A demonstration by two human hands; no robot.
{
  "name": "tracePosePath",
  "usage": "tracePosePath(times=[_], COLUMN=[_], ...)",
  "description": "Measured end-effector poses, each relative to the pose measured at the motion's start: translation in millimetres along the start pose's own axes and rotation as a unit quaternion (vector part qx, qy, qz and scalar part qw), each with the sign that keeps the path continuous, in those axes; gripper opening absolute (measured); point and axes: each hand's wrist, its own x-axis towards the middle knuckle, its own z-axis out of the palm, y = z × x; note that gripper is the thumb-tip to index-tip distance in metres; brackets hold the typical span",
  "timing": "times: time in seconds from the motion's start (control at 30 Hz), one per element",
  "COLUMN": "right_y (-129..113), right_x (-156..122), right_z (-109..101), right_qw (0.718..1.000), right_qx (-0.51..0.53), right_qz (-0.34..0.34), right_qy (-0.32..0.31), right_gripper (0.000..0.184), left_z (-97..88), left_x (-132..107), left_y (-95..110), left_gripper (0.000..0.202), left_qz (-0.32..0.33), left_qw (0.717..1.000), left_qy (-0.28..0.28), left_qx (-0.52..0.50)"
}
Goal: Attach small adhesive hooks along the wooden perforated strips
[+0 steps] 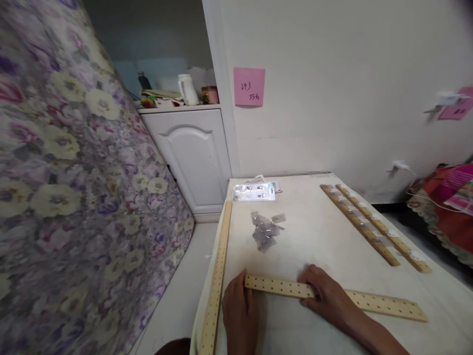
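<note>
My left hand [239, 309], fingers bent, gripped 1 end of the perforated strip [279, 285]; my right hand [322, 292] curled over its middle. A careless swing risked knocking the 2 fitted strips [357, 221].

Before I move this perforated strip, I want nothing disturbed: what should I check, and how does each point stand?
1. Left hand touching the perforated strip: ok, at its left end.
2. Right hand on the strip: ok, near its middle.
3. Small packets clear of that strip: ok, lying beyond it.
4. Packets separated: not ok, most overlap in a heap.
5. The two right-side strips apart from the one in hand: ok.
6. Holes under the right hand free: cannot tell, the hand hides them.
</note>
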Motion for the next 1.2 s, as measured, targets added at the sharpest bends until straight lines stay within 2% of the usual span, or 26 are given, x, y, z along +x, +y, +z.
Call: tracePosePath(times=[0.07, 0.13, 0.2, 0.3, 0.4, 0.53, 0.67, 0.8, 0.9, 1.0, 1.1, 1.2], right_y=[4, 9, 13, 13, 8, 3, 3, 1, -6, -18, -33, -45], right_x=[8, 25, 48, 87, 116, 133, 129, 111, 92, 74, 60, 53], right_z=[-1, -1, 1, 7, 14, 15, 8, 5, 12, 23, 33, 40], right_qw=[1.0, 0.999, 0.995, 0.985, 0.982, 0.982, 0.977, 0.965, 0.959, 0.937, 0.933, 0.945], right_qx=[0.028, 0.051, 0.041, 0.003, -0.025, -0.037, -0.002, 0.069, 0.187, 0.309, 0.33, 0.274], right_qz=[0.004, 0.004, -0.011, -0.03, -0.034, -0.023, -0.033, -0.031, 0.027, 0.048, -0.028, -0.142], right_qy=[-0.008, 0.017, 0.092, 0.172, 0.186, 0.183, 0.212, 0.25, 0.21, 0.157, 0.138, 0.106], right_gripper=[0.016, 0.013, 0.012, 0.026, 0.033, 0.021, 0.015, 0.01, 0.016, 0.021, 0.015, 0.008], left_z=[0.3, -0.4, -1.5, -1.1, 2.5, 7.7, 8.7, 2.5, -5.3, -11.2, -14.8, -18.1], left_x=[0, 1, 1, 1, 1, 1, 2, 4, 5, 5, 3, 0], left_y=[1, 2, 3, 2, 0, -1, -1, 1, 6, 15, 24, 28], left_gripper=[0.038, 0.037, 0.038, 0.038, 0.037, 0.037, 0.037, 0.037, 0.036, 0.033, 0.03, 0.032], left_qz=[-0.002, -0.003, -0.003, -0.004, -0.006, -0.013, -0.015, -0.009, -0.013, -0.032, -0.06, -0.077], left_qw=[1.0, 1.0, 1.0, 1.0, 0.999, 0.998, 0.998, 0.998, 0.999, 0.996, 0.989, 0.984], left_qy=[0.015, 0.014, 0.002, 0.013, 0.034, 0.05, 0.054, 0.048, 0.021, 0.042, 0.058, 0.027], left_qx=[-0.006, -0.009, -0.012, -0.019, -0.027, -0.038, -0.032, -0.029, -0.037, -0.072, -0.12, -0.16])
